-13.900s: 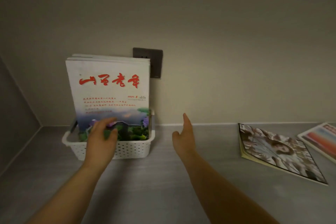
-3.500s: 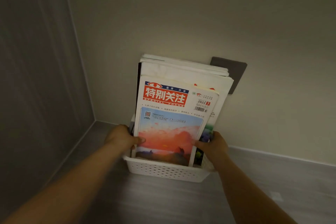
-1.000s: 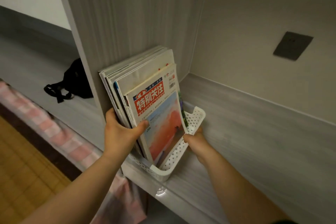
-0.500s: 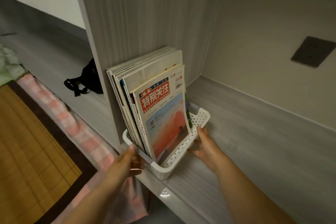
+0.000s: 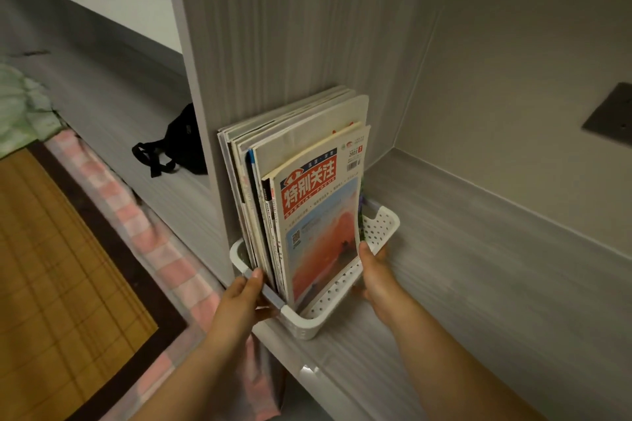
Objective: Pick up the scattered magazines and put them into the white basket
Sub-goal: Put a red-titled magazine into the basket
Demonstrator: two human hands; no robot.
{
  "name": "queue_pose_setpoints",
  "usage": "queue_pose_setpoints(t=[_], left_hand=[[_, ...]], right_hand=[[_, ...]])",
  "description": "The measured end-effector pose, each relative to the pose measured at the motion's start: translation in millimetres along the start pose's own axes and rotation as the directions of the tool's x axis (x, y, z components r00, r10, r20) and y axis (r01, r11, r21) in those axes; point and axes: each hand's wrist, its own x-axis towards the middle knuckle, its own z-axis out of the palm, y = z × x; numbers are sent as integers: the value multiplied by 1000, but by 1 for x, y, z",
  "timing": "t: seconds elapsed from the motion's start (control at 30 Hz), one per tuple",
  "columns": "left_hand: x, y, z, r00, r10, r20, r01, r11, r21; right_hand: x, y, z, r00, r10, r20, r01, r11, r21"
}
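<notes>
— Standing upright in the white basket (image 5: 383,225): a stack of magazines (image 5: 294,161), packed spine to spine, leaning left against the grey wood-grain partition (image 5: 280,44). Nearest of them, a magazine with a red title block (image 5: 318,215) and an orange sunset cover.

— Placed where, exactly?

— On the grey shelf (image 5: 496,267), at its near left corner, right by the front edge. Perforated along the right wall, with a rounded corner nearest the camera.

— And the hands?

— Left hand (image 5: 242,297) gripping the basket's near left rim, thumb on top beside the spines, fingers wrapped below and out of sight. Right hand (image 5: 372,270) closed on the right rim, thumb pressed against the lower right corner of the sunset cover, fingers curled over the outer wall. Both bare forearms reaching in from the bottom of the view.

— Anything else inside?

— A sliver of green and purple behind the front cover; too hidden to name.

— Farther out?

— A dark grey wall plate (image 5: 612,120) on the back wall, far right, well apart from the basket. Left of the partition, another grey surface with a black strapped bag (image 5: 178,147) lying on it. Lower left, pink checked fabric (image 5: 136,225) along an edge, a woven bamboo mat (image 5: 51,267) with a dark border beside it, and a bit of pale green cloth (image 5: 20,102) at the far left.
</notes>
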Motion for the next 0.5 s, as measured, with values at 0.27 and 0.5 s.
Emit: queue_pose_setpoints(t=[0.27,0.5], left_hand=[[10,-1,-7,998,-4,61,2,1000,27],[8,4,-10,999,-2,54,-7,986,169]], right_hand=[[6,-1,15,995,-14,-96,16,1000,18],[-4,-4,12,997,-27,-75,26,1000,-3]])
